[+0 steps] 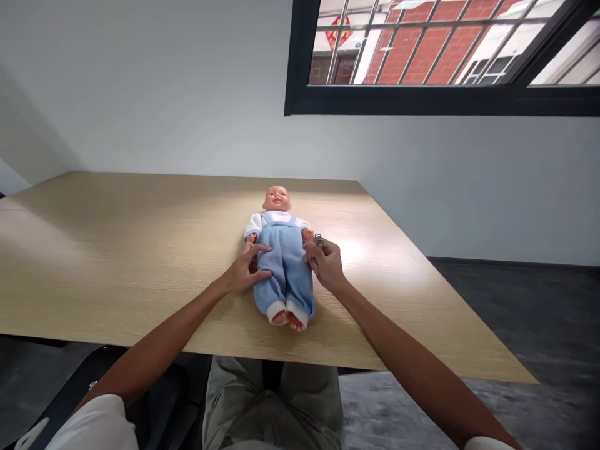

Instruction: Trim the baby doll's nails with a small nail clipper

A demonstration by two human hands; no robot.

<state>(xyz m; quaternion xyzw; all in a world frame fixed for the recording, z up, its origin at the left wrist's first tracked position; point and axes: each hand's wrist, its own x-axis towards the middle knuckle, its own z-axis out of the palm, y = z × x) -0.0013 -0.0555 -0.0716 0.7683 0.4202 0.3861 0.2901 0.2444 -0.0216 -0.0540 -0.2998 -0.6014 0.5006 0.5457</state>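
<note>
A baby doll (283,253) in light blue dungarees and a white top lies on its back, its head away from me and its feet toward me. My left hand (244,267) grips the doll's side at the hip, thumb and forefinger apart on the blue cloth. Pinched in my right hand (327,264) is a small silvery metal piece (318,239), whose exact kind I cannot make out. The right fingertips are close beside the doll's hand and the side of its trousers; whether they touch the cloth is unclear.
The doll lies on a pale wooden table (140,250), whose right edge slants toward me. A grey-white wall (187,94) stands behind it, with a dark-framed barred window (422,100) at upper right. A black chair (159,400) is at lower left.
</note>
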